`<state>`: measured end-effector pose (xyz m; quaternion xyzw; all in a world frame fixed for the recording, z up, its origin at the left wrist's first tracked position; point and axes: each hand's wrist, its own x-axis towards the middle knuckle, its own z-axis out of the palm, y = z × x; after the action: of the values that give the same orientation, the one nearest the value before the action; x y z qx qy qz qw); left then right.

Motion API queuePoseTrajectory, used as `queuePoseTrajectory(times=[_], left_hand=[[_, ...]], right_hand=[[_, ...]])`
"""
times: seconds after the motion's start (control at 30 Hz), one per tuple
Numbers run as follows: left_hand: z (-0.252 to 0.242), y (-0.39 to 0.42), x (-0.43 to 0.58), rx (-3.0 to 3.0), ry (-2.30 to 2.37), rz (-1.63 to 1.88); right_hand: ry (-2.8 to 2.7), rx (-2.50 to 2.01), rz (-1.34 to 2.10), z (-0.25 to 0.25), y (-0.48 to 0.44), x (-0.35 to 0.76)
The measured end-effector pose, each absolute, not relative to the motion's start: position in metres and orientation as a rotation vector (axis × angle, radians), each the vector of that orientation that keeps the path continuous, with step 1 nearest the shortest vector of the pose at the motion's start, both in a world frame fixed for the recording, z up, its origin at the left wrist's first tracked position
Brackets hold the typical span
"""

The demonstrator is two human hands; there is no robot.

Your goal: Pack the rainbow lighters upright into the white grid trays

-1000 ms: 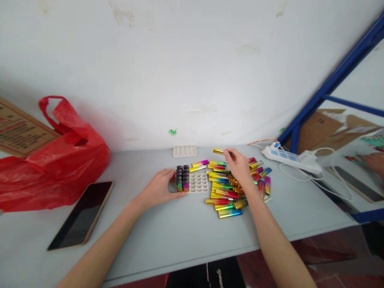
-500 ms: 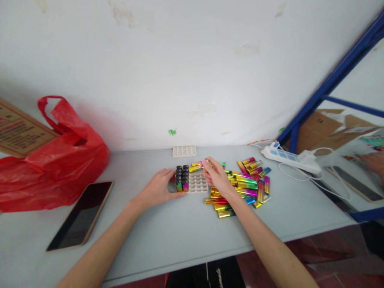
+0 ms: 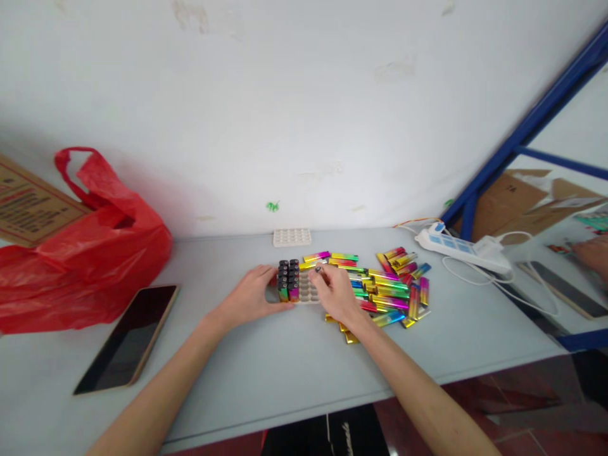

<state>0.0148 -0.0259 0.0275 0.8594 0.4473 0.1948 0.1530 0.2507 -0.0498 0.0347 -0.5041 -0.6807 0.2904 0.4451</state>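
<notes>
Two bare hands are extended over the grey table [image 3: 266, 373], the forearms entering from the lower left and lower right of the frame and converging near the centre. The left hand [image 3: 251, 294] is set palm inward around the left end of a white tray [image 3: 308, 297]; the tray end is clasped, with the thumb along the near edge and the fingers curled behind. The right hand [image 3: 332, 291] is bent down over the tray's right part, and one lighter [image 3: 318, 269] is pinched between thumb and forefinger, only its dark top being exposed. About ten upright lighters [image 3: 293, 282] are seated in two columns at the tray's left side. A pile of loose lighters [image 3: 387, 294] is spread right of centre; its exact count cannot be told because of overlap. One spare tray [image 3: 292, 237] is placed by the wall, upper centre. One phone [image 3: 127, 339] and one red bag [image 3: 109, 240] are located at left; one power strip [image 3: 468, 250] is located at right.
</notes>
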Motion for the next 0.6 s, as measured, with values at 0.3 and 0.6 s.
queuePoseTrajectory(times=[0.3,0.6], left_hand=[[0.0247,-0.0241,0.0131,2.482,1.286,0.563],[0.0255,-0.0183,0.0052,2.386,1.209,0.538]], right_hand=[[-1.663,-1.262,0.657,0.0363,-0.0487,0.2516],[-1.651,-1.302,0.669,0.0309,-0.0469,0.2548]])
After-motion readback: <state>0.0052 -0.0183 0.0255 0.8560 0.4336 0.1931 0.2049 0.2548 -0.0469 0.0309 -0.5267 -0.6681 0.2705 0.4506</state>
